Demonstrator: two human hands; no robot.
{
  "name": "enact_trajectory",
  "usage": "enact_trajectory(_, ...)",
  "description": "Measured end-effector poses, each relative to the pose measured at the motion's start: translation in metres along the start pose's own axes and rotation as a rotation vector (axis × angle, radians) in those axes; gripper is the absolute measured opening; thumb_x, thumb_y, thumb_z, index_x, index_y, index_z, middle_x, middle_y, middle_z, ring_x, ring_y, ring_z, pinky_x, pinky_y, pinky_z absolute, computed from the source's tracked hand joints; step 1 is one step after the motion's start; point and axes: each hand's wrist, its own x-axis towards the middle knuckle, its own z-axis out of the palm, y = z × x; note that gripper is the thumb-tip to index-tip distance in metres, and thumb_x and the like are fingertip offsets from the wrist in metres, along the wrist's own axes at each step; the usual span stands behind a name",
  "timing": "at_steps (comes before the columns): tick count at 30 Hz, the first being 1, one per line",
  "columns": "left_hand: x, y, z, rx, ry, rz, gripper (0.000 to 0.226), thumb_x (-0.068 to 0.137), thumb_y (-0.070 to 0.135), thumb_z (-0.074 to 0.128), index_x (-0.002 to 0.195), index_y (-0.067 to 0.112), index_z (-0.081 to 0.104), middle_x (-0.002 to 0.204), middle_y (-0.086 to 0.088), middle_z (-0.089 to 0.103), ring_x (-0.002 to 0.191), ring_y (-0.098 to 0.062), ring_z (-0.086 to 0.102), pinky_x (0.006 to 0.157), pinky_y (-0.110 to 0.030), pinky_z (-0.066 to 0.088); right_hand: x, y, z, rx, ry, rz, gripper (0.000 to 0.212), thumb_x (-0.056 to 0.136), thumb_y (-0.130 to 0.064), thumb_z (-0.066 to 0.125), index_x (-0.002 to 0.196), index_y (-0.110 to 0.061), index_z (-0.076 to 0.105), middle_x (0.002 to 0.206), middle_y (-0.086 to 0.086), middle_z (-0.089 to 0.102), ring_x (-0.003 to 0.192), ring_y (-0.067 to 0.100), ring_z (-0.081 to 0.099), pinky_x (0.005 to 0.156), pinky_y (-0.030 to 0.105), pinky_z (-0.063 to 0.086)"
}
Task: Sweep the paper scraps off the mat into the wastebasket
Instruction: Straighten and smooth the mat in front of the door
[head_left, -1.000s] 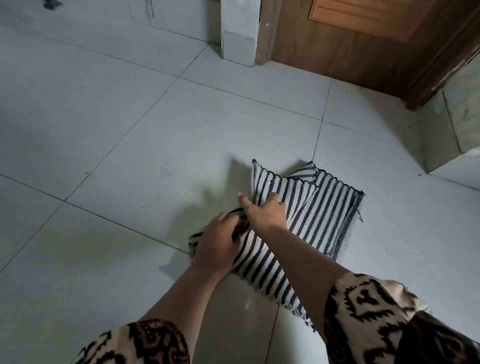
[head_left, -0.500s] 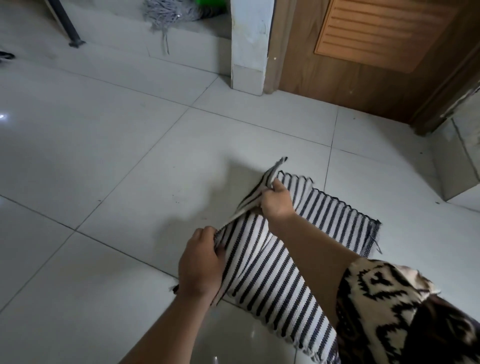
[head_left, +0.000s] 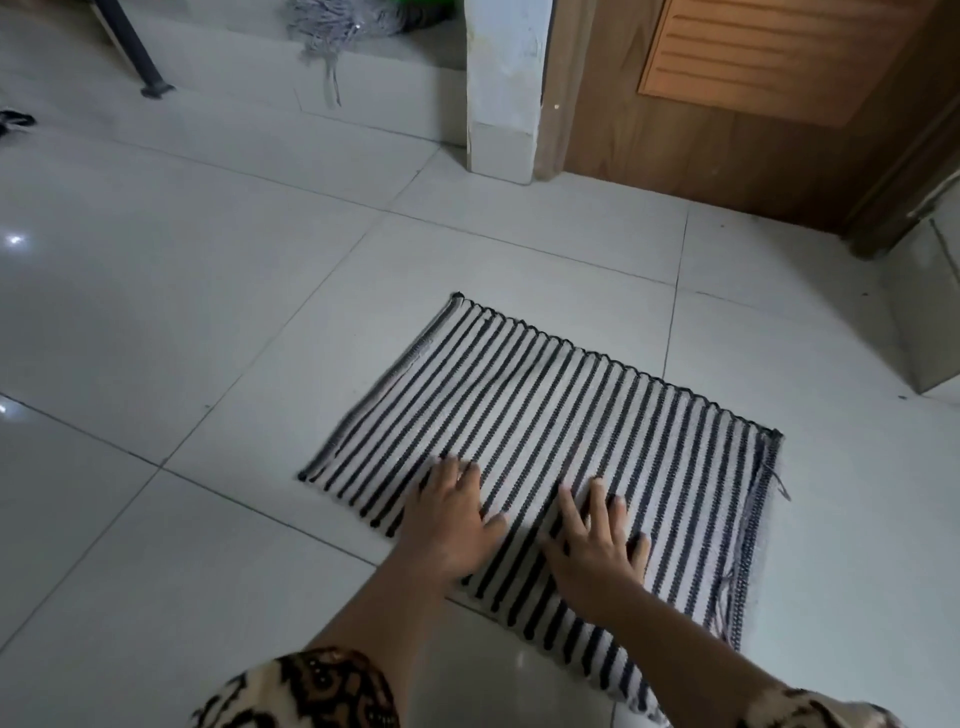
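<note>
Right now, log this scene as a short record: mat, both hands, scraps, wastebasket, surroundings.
mat: black-and-white striped, lying flat on the tiled floor
left hand: fingers straight, pressing the mat's near part
right hand: fingers spread, flat on the mat beside it
paper scraps: none visible
wastebasket: not in view
surroundings: wooden door and mop strands beyond

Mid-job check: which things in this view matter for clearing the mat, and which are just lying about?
Part of the job:
striped mat, spread flat
left hand and right hand, both flat on it
No scraps or wastebasket in view.

Just lying about:
mop head
dark pole
wooden door
white pillar
</note>
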Motion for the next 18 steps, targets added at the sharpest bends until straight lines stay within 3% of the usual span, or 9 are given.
enact_trajectory(4, -0.006, -0.015, 0.018, 0.138, -0.071, -0.035, 0.074, 0.097, 0.063, 0.027, 0.158, 0.034, -0.004, 0.165, -0.001, -0.019, 0.153, -0.026, -0.014, 0.121, -0.059, -0.001, 0.000, 0.043, -0.013, -0.225, 0.012, -0.147, 0.077, 0.073, -0.078, -0.010, 0.143, -0.051, -0.030, 0.154, -0.003, -0.038, 0.144, 0.026, -0.030, 0.115, 0.058, -0.014)
enact_trajectory(7, -0.009, -0.024, 0.018, 0.128, -0.072, -0.154, 0.068, 0.098, 0.062, 0.019, 0.155, 0.041, -0.013, 0.163, 0.001, -0.026, 0.152, -0.028, -0.018, 0.121, -0.058, 0.000, 0.008, 0.075, -0.043, -0.241, -0.018, -0.022, 0.065, 0.090, -0.069, 0.003, 0.146, -0.050, -0.025, 0.154, 0.000, -0.037, 0.145, 0.030, -0.028, 0.117, 0.060, -0.008)
enact_trajectory(10, -0.011, -0.022, 0.026, 0.093, -0.027, -0.205, 0.072, 0.097, 0.064, 0.019, 0.155, 0.038, -0.013, 0.163, -0.006, -0.026, 0.151, -0.033, -0.017, 0.122, -0.054, 0.001, 0.007, 0.093, -0.058, -0.206, 0.123, 0.131, 0.062, 0.100, -0.054, 0.011, 0.152, -0.038, -0.019, 0.161, 0.012, -0.026, 0.148, 0.034, -0.019, 0.120, 0.057, 0.001)
enact_trajectory(14, -0.010, -0.011, 0.044, 0.121, 0.074, -0.146, 0.081, 0.091, 0.068, 0.013, 0.157, 0.028, -0.012, 0.163, -0.015, -0.023, 0.151, -0.033, -0.018, 0.123, -0.053, -0.001, -0.006, 0.070, -0.041, -0.188, 0.127, 0.004, 0.064, 0.099, -0.058, 0.015, 0.151, -0.041, -0.020, 0.155, 0.011, -0.032, 0.145, 0.031, -0.024, 0.120, 0.053, -0.004)
enact_trajectory(16, -0.006, 0.000, 0.047, 0.137, 0.127, -0.036, 0.086, 0.082, 0.069, 0.004, 0.158, 0.029, -0.006, 0.165, -0.014, -0.015, 0.152, -0.032, -0.015, 0.122, -0.055, -0.002, -0.005, 0.050, -0.023, -0.172, 0.105, -0.061, 0.062, 0.097, -0.062, 0.011, 0.149, -0.046, -0.019, 0.153, 0.005, -0.035, 0.144, 0.029, -0.027, 0.119, 0.054, -0.008)
enact_trajectory(18, 0.000, 0.010, 0.050, 0.123, 0.102, 0.046, 0.082, 0.084, 0.068, 0.009, 0.158, 0.033, -0.003, 0.165, -0.012, -0.016, 0.152, -0.029, -0.016, 0.121, -0.055, -0.003, -0.008, 0.045, -0.002, -0.193, 0.104, -0.119, 0.063, 0.093, -0.064, 0.003, 0.151, -0.046, -0.017, 0.152, 0.002, -0.037, 0.145, 0.029, -0.027, 0.118, 0.054, -0.011)
